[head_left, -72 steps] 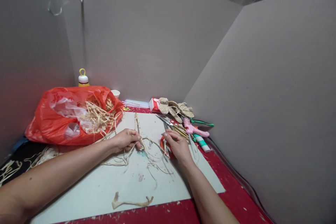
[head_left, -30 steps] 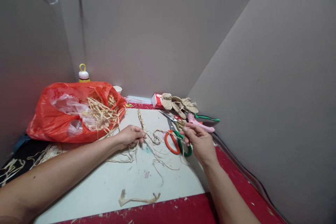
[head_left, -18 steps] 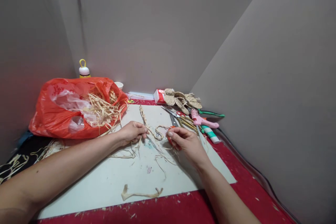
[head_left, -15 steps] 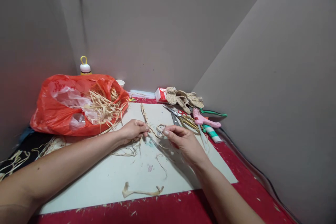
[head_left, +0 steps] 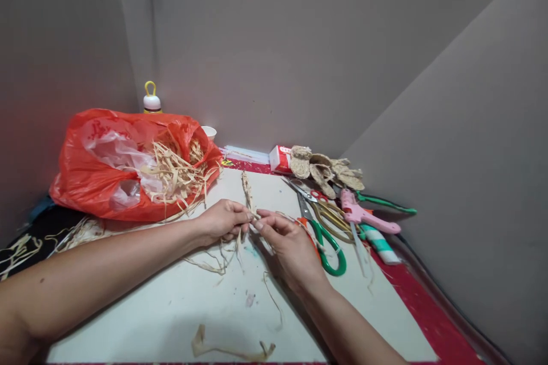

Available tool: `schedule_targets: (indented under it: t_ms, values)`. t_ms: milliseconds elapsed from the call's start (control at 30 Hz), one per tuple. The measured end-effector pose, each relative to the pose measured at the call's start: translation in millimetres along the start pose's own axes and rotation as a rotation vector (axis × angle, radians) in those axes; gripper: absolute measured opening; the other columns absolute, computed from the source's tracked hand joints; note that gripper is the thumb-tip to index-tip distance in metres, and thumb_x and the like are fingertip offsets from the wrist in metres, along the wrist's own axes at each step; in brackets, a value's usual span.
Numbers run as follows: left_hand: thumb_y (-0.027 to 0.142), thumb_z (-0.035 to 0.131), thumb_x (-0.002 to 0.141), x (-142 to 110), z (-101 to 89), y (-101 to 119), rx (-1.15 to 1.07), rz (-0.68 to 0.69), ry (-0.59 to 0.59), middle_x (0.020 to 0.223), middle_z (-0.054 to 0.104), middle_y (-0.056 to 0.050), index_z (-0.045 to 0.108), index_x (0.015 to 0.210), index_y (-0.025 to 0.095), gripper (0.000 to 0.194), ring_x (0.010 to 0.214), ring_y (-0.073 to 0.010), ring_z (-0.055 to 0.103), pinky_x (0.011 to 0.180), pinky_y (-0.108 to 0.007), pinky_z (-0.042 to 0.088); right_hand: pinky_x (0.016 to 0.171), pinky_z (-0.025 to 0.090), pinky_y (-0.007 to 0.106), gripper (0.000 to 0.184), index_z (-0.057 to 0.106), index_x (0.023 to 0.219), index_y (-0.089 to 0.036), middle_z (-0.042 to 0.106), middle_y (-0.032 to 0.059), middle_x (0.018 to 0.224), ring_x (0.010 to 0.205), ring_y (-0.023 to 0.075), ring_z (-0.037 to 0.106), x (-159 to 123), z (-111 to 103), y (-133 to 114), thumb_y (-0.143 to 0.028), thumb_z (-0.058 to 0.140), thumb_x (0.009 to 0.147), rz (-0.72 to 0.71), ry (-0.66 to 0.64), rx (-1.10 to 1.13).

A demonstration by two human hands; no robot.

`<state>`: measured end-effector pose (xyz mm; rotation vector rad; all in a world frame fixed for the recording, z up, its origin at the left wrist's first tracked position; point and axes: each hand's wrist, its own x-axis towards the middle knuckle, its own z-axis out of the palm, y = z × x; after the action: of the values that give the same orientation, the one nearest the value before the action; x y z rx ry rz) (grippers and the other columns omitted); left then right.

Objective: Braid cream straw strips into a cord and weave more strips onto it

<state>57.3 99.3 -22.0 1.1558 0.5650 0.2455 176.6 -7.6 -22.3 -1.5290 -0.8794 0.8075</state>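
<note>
My left hand [head_left: 222, 221] is closed in a pinch on the near end of a thin braid of straw [head_left: 247, 189] that runs away from me across a white sheet [head_left: 240, 302]. My right hand [head_left: 286, 242] meets it fingertip to fingertip, also pinched on straw strands at the braid's end. Loose straw strands [head_left: 214, 259] trail out under both hands. Scissors with green and orange handles [head_left: 327, 242] lie just right of my right hand.
A red plastic bag full of straw [head_left: 128, 165] sits at the left, with a yellow-capped bottle [head_left: 151, 98] and a cup [head_left: 209, 132] behind it. Small woven straw pieces [head_left: 325, 166], a red box [head_left: 279, 158], a pink glue gun [head_left: 362, 214] and green-handled pliers [head_left: 385, 203] lie at the right. A knotted straw scrap [head_left: 231, 349] lies near me.
My right hand has swung out to the right by the scissors, then come back left to meet my left hand at the braid's end. The camera view has shifted left.
</note>
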Motion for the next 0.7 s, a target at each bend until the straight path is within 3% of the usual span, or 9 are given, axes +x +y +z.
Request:
schedule_targets:
  t_ms: [100, 200, 333, 500, 700]
  values:
    - [0.031, 0.062, 0.075, 2.6, -0.5, 0.2, -0.031, -0.011, 0.009, 0.047, 0.045, 0.006, 0.051, 0.062, 0.014, 0.024, 0.032, 0.0004, 0.019, 0.035, -0.019, 0.009, 0.09, 0.038, 0.036, 0.017, 0.068, 0.063, -0.017, 0.066, 0.0097, 0.106, 0.1, 0.0243, 0.058, 5.6, -3.7, 5.0, -0.033, 0.071, 0.068, -0.024, -0.012, -0.057]
    - [0.031, 0.062, 0.075, 4.6, -1.6, 0.0, -0.043, -0.019, -0.001, 0.047, 0.044, 0.006, 0.051, 0.062, 0.014, 0.025, 0.033, 0.0004, 0.019, 0.035, -0.018, 0.01, 0.075, 0.044, 0.032, 0.02, 0.067, 0.066, -0.016, 0.068, 0.0067, 0.084, 0.079, 0.0197, 0.06, 8.5, -4.8, 1.9, -0.036, 0.07, 0.067, 0.015, -0.049, -0.023]
    - [0.032, 0.061, 0.077, 4.9, -2.7, -1.2, -0.028, -0.023, -0.017, 0.049, 0.044, 0.005, 0.052, 0.062, 0.013, 0.026, 0.034, 0.0005, 0.019, 0.036, -0.018, 0.01, 0.06, 0.042, 0.028, 0.022, 0.064, 0.065, -0.016, 0.062, 0.002, 0.064, 0.06, 0.0151, 0.053, 5.0, -1.9, -1.4, -0.037, 0.067, 0.068, 0.0, -0.028, -0.1]
    - [0.032, 0.063, 0.076, 5.2, -3.1, -1.4, -0.012, -0.029, -0.019, 0.052, 0.046, 0.005, 0.053, 0.063, 0.013, 0.025, 0.034, 0.0007, 0.019, 0.036, -0.019, 0.01, 0.058, 0.04, 0.028, 0.016, 0.06, 0.063, -0.017, 0.06, 0.0021, 0.064, 0.061, 0.0161, 0.052, 1.9, -3.2, -1.8, -0.028, 0.058, 0.075, -0.153, 0.027, -0.353]
    - [0.034, 0.062, 0.077, 3.8, 0.4, 3.7, 0.041, -0.05, 0.004, 0.04, 0.036, 0.007, 0.051, 0.056, 0.013, 0.032, 0.033, -0.0003, 0.018, 0.035, -0.019, 0.01, 0.06, 0.04, 0.027, 0.02, 0.051, 0.057, -0.02, 0.056, 0.0007, 0.062, 0.061, 0.0156, 0.053, 4.1, -6.2, 3.6, -0.016, 0.051, 0.077, -0.381, 0.049, -0.576]
